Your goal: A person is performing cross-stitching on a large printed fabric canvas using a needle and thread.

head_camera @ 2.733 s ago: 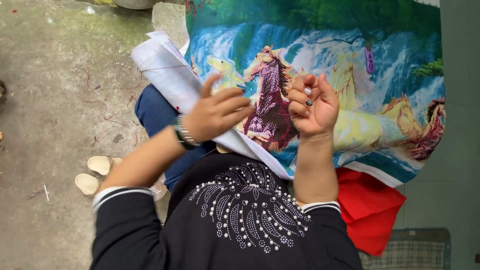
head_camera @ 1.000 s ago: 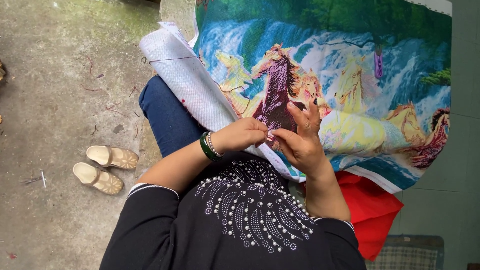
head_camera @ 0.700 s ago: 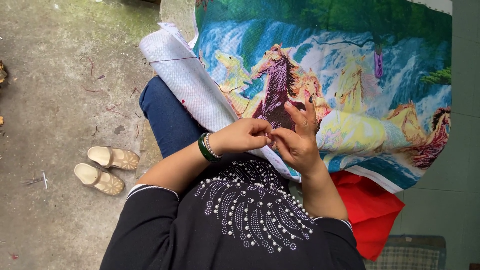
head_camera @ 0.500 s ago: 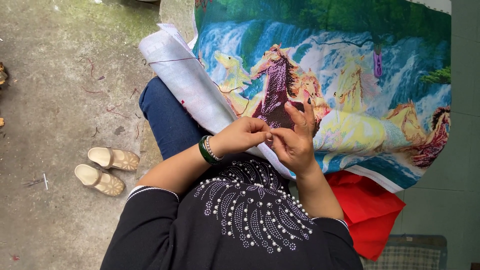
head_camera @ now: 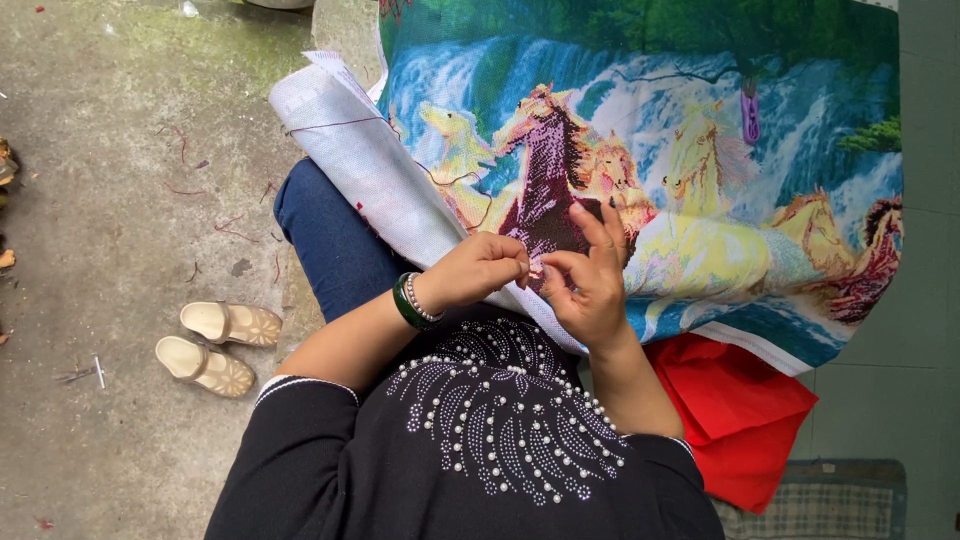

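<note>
Concrete floor (head_camera: 120, 180), two sandals (head_camera: 215, 345), one embroidery cloth (head_camera: 650, 150), two hands (head_camera: 590, 285).

I see matt woven cloth — the colourful horse-picture embroidery canvas (head_camera: 700, 170) — over rough grey concrete floor (head_camera: 120, 180).

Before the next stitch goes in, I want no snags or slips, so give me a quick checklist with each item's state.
1. Left hand pinched shut at the fingertips: ok.
2. Needle or thread in that pinch: cannot tell, too small.
3. Right hand steadying the embroidered cloth: ok.
4. Dark horse patch under the hands in plain view: ok.
5. Rolled white edge off the ground: ok.
6. Loose thread tails on the cloth near the hands: not ok.
</note>
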